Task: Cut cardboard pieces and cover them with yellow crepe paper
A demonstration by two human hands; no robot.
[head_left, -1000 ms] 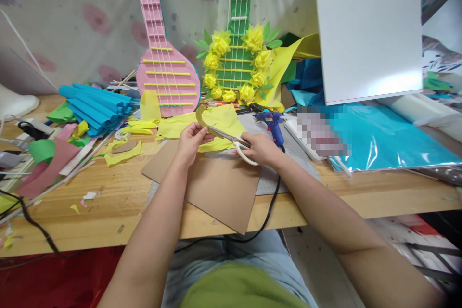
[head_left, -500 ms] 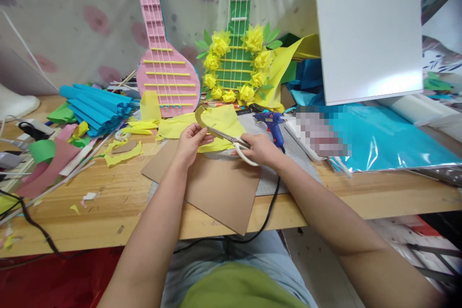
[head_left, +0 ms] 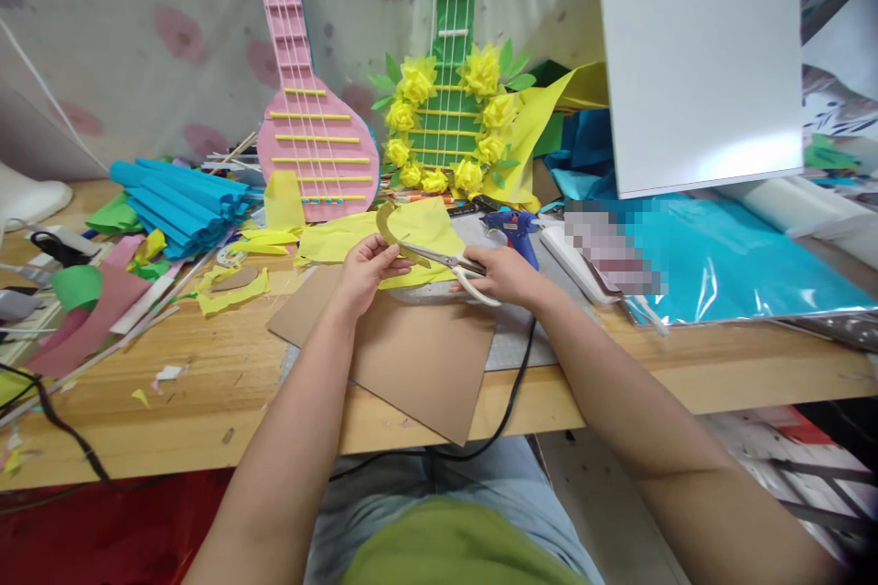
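Observation:
My left hand pinches a narrow curved strip, olive-brown and likely card, between thumb and fingers. My right hand grips a pair of scissors by the white handles. The blades point left and meet the strip close to my left fingertips; whether they cut into it is too small to tell. Behind the strip lies a yellow sheet of paper. A brown cardboard sheet rests on the table below my hands, partly over a grey cutting mat.
A blue glue gun lies just beyond my right hand, its black cord running over the table edge. Behind stand a pink paper guitar and a green one with yellow flowers. Blue pleated paper and scraps lie left; blue wrapped sheets lie right.
My right hand and the scissors have shifted slightly to the right. The curved strip has moved a little right, while my left hand has hardly moved.

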